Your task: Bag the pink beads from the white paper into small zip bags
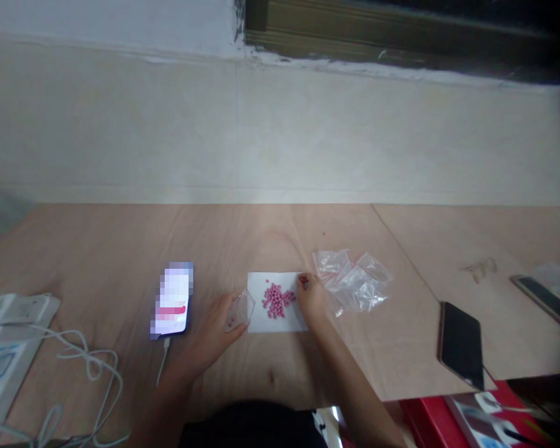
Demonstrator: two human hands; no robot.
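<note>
Pink beads (pixel 275 301) lie in a loose heap on a white sheet of paper (pixel 256 323) in front of me. At the left edge of the paper, my left hand (pixel 218 325) is closed around a small clear plastic holder (pixel 241 308). Whether this is a bag or a cup I cannot tell; a few pinkish specks show in it. My right hand (pixel 312 300) rests over the paper's right edge, beside the heap, with its fingers curled together. What its fingertips hold, if anything, is too small to make out.
Clear zip bags (pixel 354 280) with red strips lie right of the paper. A lit phone (pixel 173 300) on a cable is at left, near a white power strip (pixel 9 367). A dark phone (pixel 461 343) and another dark device (pixel 548 305) lie at right. The wall borders the wooden table (pixel 214 242).
</note>
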